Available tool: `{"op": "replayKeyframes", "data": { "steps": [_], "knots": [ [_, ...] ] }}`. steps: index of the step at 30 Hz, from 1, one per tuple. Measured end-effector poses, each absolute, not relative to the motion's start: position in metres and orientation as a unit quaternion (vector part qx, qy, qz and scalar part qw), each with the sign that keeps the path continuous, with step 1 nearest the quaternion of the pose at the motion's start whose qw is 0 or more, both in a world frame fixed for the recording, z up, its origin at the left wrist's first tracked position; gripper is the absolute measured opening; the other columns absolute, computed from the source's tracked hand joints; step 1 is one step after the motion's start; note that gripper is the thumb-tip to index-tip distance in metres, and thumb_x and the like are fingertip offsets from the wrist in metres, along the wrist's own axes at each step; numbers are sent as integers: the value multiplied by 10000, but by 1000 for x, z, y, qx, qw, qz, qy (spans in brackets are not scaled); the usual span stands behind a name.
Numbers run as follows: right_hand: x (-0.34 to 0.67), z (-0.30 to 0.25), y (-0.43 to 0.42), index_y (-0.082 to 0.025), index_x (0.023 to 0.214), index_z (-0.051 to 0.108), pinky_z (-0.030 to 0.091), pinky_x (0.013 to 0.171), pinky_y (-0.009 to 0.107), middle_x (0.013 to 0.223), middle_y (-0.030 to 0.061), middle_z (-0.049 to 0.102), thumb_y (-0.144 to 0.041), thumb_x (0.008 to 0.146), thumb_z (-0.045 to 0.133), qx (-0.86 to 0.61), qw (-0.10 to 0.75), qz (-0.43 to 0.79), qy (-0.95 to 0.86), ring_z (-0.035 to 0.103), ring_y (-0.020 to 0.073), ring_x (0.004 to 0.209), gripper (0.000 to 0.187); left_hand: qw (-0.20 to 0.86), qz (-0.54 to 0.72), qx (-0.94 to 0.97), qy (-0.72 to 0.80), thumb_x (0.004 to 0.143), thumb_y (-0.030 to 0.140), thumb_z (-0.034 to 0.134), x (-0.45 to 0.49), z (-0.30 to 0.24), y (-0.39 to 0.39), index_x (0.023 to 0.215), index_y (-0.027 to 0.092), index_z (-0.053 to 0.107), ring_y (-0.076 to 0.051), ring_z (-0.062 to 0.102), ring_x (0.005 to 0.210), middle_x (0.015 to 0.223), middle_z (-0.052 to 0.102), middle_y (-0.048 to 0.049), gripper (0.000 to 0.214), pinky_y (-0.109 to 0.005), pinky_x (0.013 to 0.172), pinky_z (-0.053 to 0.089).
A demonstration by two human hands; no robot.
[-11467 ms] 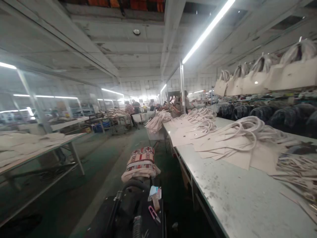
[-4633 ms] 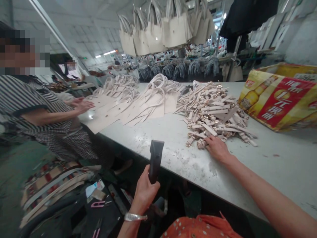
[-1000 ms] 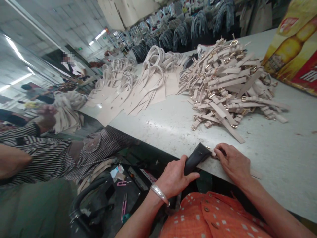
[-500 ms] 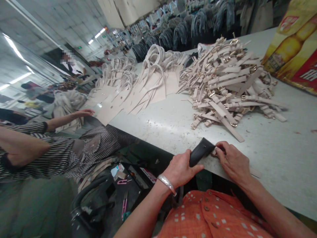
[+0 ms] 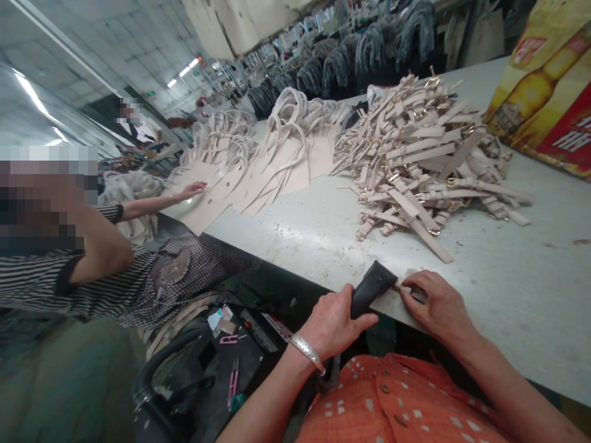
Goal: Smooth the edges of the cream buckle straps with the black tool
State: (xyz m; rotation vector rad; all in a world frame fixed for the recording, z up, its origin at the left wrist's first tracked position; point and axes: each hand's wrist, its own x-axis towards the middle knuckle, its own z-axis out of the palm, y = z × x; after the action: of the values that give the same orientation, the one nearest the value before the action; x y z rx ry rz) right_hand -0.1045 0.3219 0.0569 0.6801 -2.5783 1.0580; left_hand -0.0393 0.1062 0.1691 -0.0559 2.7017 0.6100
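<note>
My left hand (image 5: 330, 317), with a silver bangle at the wrist, is wrapped round a black handheld tool (image 5: 373, 286). The tool's broad, flat end points up and right over the table edge; its exact kind I cannot make out. At that end my right hand (image 5: 436, 301) pinches a small beige strap (image 5: 401, 285) between thumb and fingers, mostly hidden by the hand. The strap's tip is close against the tool; whether they touch is unclear. Beyond both hands lies a large heap of beige buckle straps (image 5: 420, 154) with gold-coloured buckles.
Beige bag panels with looped handles (image 5: 281, 160) cover the table's far left. A printed yellow and red carton (image 5: 545, 92) stands at the right. At left, a co-worker's hand (image 5: 191, 189) reaches over the panels. Pink-handled snips (image 5: 233, 381) lie on a black surface below.
The co-worker has leaned forward, and their hand has moved right onto the panels. My right hand has shifted slightly, and the strap end that showed beside its wrist is out of sight.
</note>
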Motion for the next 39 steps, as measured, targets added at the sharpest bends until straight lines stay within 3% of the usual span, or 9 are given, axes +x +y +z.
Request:
{"op": "replayKeyframes", "data": {
  "steps": [12, 23, 31, 39],
  "knots": [
    [-100, 66, 329, -240, 961, 628, 440, 798, 331, 926, -6, 588, -228, 852, 512, 260, 87, 347, -897, 527, 170, 913, 159, 169, 201, -17, 965, 806, 585, 553, -54, 167, 116, 882, 201, 513, -283, 643, 783, 799, 654, -75, 393, -287, 548, 343],
    [-100, 56, 331, -237, 1007, 643, 453, 780, 338, 911, 12, 576, -274, 857, 530, 227, 100, 359, -900, 545, 172, 881, 191, 150, 198, -33, 968, 842, 605, 522, -41, 175, 113, 924, 196, 499, -280, 635, 788, 815, 656, -77, 417, -301, 593, 363],
    [-100, 56, 332, -198, 1008, 613, 461, 829, 355, 956, 32, 611, -276, 837, 552, 226, 109, 377, -891, 552, 196, 931, 198, 207, 215, -25, 954, 848, 547, 560, -13, 180, 124, 1014, 191, 515, -253, 627, 772, 849, 661, -73, 395, -287, 596, 392],
    [-98, 60, 332, -170, 1129, 541, 473, 837, 345, 1013, 55, 610, -243, 833, 504, 219, 118, 379, -891, 561, 196, 939, 307, 208, 180, -28, 961, 848, 577, 539, -16, 175, 142, 1001, 195, 497, -311, 646, 837, 879, 680, -101, 414, -360, 671, 454]
  ]
}}
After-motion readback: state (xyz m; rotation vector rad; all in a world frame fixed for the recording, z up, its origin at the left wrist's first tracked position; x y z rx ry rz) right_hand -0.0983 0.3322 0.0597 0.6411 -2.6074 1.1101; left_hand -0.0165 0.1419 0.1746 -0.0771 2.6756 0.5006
